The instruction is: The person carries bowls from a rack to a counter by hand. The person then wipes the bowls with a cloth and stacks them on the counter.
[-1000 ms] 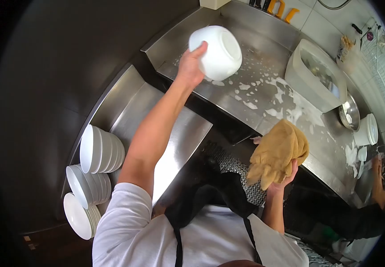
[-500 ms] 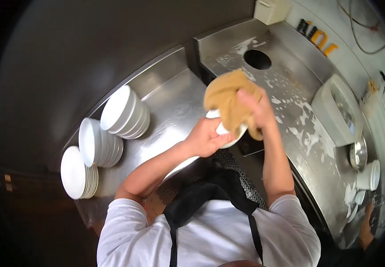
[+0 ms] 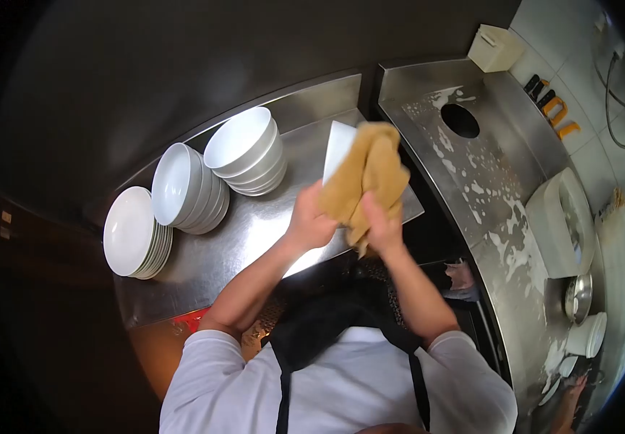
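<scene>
A white bowl (image 3: 337,145) is tilted in front of me, mostly hidden behind a tan cloth (image 3: 374,170). My left hand (image 3: 312,217) is closed on the bowl's lower left side. Fingers wrapped in the cloth, my right hand (image 3: 381,223) presses it against the bowl. To the left, on a steel counter (image 3: 290,155), stand a stack of deep white bowls (image 3: 243,148), a second stack of bowls (image 3: 186,188) and a stack of white plates (image 3: 131,231).
A foamy steel counter (image 3: 497,210) with a round hole (image 3: 460,121) runs along the right. On it are a whitish tub (image 3: 554,224), a metal bowl (image 3: 578,298) and white containers (image 3: 585,335). Another person's hand (image 3: 576,390) shows at lower right.
The bowl, first held out over the foamy counter, has come back toward the left counter. The cloth has moved from apart onto the bowl. My view has turned left.
</scene>
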A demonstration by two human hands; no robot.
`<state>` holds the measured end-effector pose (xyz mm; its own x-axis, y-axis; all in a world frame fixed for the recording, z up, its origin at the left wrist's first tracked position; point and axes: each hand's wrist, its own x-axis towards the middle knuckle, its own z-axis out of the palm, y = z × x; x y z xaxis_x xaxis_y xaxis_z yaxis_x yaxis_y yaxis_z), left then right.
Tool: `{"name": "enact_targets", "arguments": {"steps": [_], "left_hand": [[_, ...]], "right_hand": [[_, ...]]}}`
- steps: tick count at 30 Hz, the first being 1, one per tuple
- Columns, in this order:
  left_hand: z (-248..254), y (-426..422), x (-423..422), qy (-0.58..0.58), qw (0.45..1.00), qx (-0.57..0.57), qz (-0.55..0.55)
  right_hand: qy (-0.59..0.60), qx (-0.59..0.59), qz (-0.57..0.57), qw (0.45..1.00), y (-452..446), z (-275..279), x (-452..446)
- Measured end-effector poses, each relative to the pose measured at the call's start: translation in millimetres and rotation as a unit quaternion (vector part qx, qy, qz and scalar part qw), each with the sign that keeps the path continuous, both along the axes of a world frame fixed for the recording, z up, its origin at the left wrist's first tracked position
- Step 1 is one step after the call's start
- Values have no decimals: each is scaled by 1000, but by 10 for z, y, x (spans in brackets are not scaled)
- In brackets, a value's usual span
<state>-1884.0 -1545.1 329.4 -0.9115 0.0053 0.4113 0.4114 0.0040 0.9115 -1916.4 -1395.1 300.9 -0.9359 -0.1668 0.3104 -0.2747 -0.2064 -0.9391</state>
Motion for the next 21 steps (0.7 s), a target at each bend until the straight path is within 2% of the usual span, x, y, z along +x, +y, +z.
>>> {"name": "enact_targets", "arguments": {"steps": [2,4,5,6,9,10,11,13,14,16,17,18,20,21], "left_hand": [[158,73,184,-65,990,117,-34],[165,81,225,-9,987,155,-41],[199,77,198,15,987,160,-28],[222,66,171,39,985,168,-10],[-21,-123,26,-69,994,81,-8],[-44,-192,15,-116,992,40,-21],[-35,-266,17,-21,995,-94,-22],[38,-191,65,46,998,-36,-14],[11,-157,132,43,998,-36,-30],[-43,-89,266,35,997,-36,-62],[92,-79,342,31,991,-98,-90],[222,-71,419,28,980,-160,-116],[394,-6,572,51,974,-164,-146],[428,46,588,110,970,-147,-161]], "right_hand": [[-137,-88,52,985,96,151,-205],[-284,-188,108,934,131,264,-372],[-235,-184,80,951,91,-55,-303],[-128,-125,47,983,38,-358,-217],[102,43,-9,994,-104,-211,91],[175,93,-31,980,-142,-108,202],[247,142,-56,957,-153,17,273],[310,288,-20,906,-77,564,170],[337,360,-2,870,-26,737,41],[142,251,116,951,49,793,-296],[40,188,174,966,100,821,-454],[-195,129,249,940,205,1051,-534],[-129,-41,341,930,392,343,-993],[-237,-184,377,876,330,372,-913]]}}
